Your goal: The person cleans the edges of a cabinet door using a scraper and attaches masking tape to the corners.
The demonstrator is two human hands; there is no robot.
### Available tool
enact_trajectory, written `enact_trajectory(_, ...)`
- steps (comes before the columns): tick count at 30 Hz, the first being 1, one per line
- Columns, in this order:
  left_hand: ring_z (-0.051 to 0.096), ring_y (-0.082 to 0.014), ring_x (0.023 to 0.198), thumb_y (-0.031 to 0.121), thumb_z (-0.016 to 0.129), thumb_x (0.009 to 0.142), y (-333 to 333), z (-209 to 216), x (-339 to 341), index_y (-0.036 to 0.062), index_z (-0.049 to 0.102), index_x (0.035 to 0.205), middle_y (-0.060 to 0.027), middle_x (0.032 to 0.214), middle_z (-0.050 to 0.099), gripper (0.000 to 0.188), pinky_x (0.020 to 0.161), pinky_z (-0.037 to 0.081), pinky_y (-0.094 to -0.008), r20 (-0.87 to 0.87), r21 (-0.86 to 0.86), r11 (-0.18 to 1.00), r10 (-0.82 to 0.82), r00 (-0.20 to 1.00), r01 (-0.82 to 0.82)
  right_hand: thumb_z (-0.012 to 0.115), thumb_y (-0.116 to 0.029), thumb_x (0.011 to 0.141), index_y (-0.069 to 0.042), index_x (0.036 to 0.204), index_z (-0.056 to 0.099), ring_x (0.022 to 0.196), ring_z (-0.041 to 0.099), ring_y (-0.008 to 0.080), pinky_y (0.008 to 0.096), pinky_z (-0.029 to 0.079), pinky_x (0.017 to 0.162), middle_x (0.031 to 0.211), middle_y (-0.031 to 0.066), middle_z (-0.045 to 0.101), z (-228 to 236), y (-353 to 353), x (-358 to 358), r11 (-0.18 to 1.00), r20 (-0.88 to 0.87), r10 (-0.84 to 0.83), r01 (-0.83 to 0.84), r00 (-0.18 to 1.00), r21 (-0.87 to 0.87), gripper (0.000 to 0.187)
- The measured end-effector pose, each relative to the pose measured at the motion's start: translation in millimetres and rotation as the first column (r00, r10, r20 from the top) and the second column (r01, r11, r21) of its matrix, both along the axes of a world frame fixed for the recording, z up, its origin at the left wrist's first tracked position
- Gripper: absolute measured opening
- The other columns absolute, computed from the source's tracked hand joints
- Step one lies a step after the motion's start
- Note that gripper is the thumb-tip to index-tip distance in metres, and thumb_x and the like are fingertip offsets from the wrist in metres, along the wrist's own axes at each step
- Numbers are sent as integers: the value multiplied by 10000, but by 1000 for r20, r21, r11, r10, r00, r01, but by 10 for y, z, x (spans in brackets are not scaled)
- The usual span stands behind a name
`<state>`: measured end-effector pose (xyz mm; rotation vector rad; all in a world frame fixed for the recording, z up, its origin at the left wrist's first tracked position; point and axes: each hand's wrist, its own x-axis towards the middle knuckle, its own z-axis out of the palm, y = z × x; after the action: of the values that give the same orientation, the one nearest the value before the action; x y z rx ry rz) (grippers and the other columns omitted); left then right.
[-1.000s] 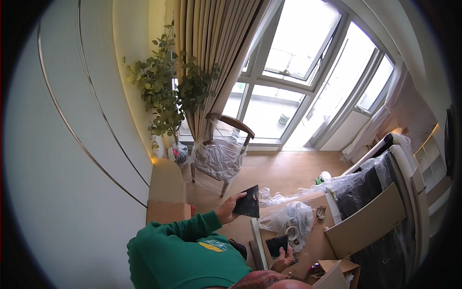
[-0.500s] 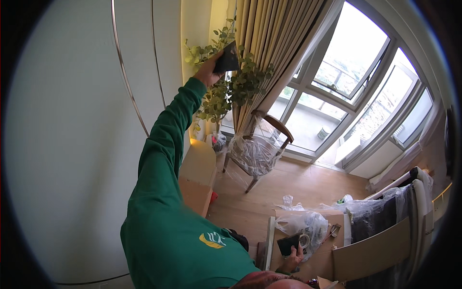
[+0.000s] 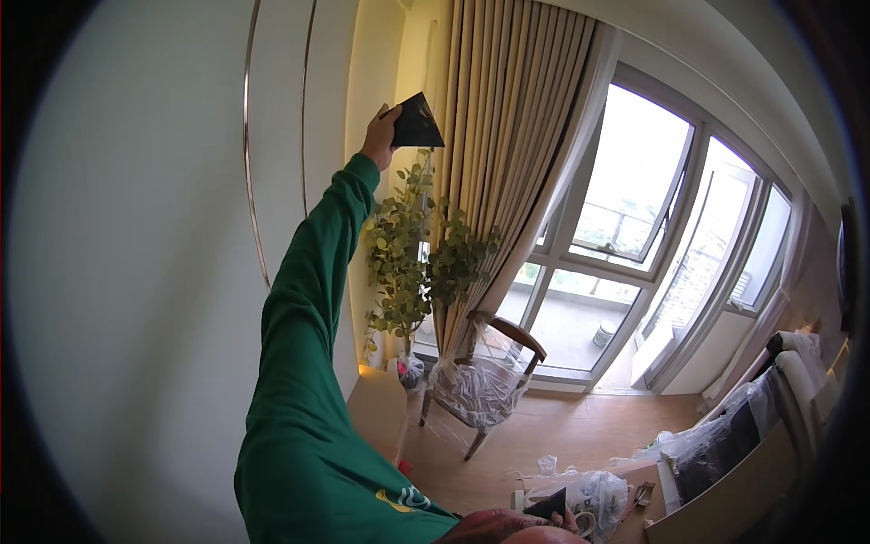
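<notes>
You are raising your left hand point(image 3: 379, 138) high overhead on a fully stretched arm in a green sleeve point(image 3: 304, 363), and its fingers are pinching 1 corner of a flat dark panel point(image 3: 419, 122), a thin black sheet with a pointed lower edge. The panel is sitting up against the top of the beige pleated curtain point(image 3: 507, 154), just beside the cream wall point(image 3: 136, 272), and well above the leafy potted plant point(image 3: 412, 263) that is standing in the corner below it. Your right hand point(image 3: 566, 519) is showing only partly at the lower edge of the view; its fingers are curling around a small black object point(image 3: 549, 505), which is too small and too hidden to identify further, so the exact grip there is hard to read beyond a closed hold. Under the plant, a wooden armchair point(image 3: 485, 381) wrapped in clear plastic film is standing on the wooden floor point(image 3: 580, 431). Near your right hand, crumpled clear plastic bags point(image 3: 594, 494) are lying on the floor, and furniture draped in plastic sheeting point(image 3: 725, 449) is sitting to the right. The large windows point(image 3: 652, 227) are filling the far side with daylight. 2 thin metal strips point(image 3: 254, 181) are running down the wall beside your raised arm.
</notes>
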<state>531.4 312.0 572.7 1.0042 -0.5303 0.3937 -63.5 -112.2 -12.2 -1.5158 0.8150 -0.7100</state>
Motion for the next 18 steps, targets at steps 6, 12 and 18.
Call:
enact_trajectory(6,676,-150,998,268,674,987,5,2032,-713,123,254,1619,-68,1265,643,772,846,574,-334,378,-28,988,152,913,-152,724,-219,854,103,1134,706,1030,669,315,400,501,956,1124,230,730,-2,70,284,997,-35,-83,83,996,-10,426)
enact_trajectory(12,611,-286,1215,266,647,1009,1,3158,-1209,24,173,1618,-227,1459,515,808,990,542,-382,593,-26,997,73,802,-71,708,-229,860,49,1165,722,1070,663,303,390,470,1017,1149,213,729,-276,-25,583,992,11,-54,55,998,-116,413)
enact_trajectory(18,649,-158,1068,284,624,1020,121,3088,-1274,61,520,1438,-68,1226,665,485,885,530,-329,576,85,981,97,812,-177,684,-195,891,51,1147,723,1061,662,281,374,497,983,1141,186,729,109,80,481,996,16,-3,4,1000,-84,357)
